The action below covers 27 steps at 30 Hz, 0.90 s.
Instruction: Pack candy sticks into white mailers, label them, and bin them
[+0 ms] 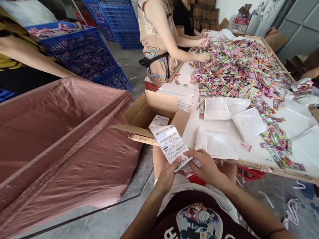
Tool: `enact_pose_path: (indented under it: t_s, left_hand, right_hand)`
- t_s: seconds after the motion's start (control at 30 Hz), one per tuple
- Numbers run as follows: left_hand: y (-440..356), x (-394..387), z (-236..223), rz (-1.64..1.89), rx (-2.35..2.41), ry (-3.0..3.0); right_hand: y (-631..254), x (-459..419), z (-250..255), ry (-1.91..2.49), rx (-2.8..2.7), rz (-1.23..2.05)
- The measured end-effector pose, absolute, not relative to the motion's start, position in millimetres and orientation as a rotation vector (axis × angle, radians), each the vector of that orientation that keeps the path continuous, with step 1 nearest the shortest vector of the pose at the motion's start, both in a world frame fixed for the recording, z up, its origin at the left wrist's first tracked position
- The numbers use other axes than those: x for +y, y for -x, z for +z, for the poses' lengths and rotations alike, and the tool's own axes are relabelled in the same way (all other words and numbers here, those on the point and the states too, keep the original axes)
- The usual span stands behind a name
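Note:
A stack of printed shipping labels [171, 142] is held over my lap, its far end resting near the rim of an open cardboard box [159, 99]. My left hand [167, 174] grips the stack's near left edge, thumb on top. Fingers of my right hand [203, 164] pinch the near right corner of the labels. Inside the box lies another bundle of labels [160, 120]. White mailer bags [219, 142] rest on the table just beyond my right hand.
Many small colourful sachets [236, 66] are heaped on the white table [181, 71]. A pile of white envelopes [180, 94] stands behind the box. A large reddish plastic-lined bin [99, 139] is at my left, with blue crates [79, 53] beyond. Co-workers [159, 36] are along the table's far left.

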<state>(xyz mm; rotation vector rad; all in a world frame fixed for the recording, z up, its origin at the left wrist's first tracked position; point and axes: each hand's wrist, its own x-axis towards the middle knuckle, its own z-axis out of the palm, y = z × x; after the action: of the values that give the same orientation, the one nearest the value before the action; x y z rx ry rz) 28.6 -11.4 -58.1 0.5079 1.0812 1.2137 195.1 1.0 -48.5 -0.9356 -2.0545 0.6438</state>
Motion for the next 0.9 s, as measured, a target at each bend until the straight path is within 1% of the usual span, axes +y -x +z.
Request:
enact_pose_path:
  t_s: [0.13,0.2,0.27,0.37,0.43,0.5,0.63,0.7,0.8,0.9]
  left_hand:
    - [-38,-15,-46,1.166,1.026,-0.435]
    - [-39,-15,-43,1.184,1.036,-0.358]
    - [-38,-13,-44,1.243,1.122,-0.286]
    - [-34,-7,-50,1.356,1.267,-0.249]
    - [-31,-4,-52,1.414,1.297,-0.282]
    - [-30,-4,-53,1.424,1.283,-0.355]
    - [-25,-10,-58,1.364,1.267,-0.440]
    - [-17,-15,-64,1.343,1.326,-0.443]
    - [-1,-21,-74,1.311,1.427,-0.444]
    - [11,-22,-80,1.244,1.474,-0.468]
  right_hand:
    - [-192,2,-54,0.833,-2.071,0.496]
    - [-192,-1,-48,0.869,-2.067,0.498]
    - [-200,-4,-31,0.903,-2.025,0.565]
    - [-230,5,5,0.825,-1.752,0.737]
    - [-255,27,18,0.784,-1.437,0.730]
    - [-275,59,9,0.841,-1.206,0.683]
    - [-290,117,-50,1.185,-1.099,0.875]
    - [-293,131,-73,1.248,-1.024,0.947]
    - [-303,139,-81,1.171,-0.970,1.034]
    - [-309,141,-77,1.203,-1.153,1.120]
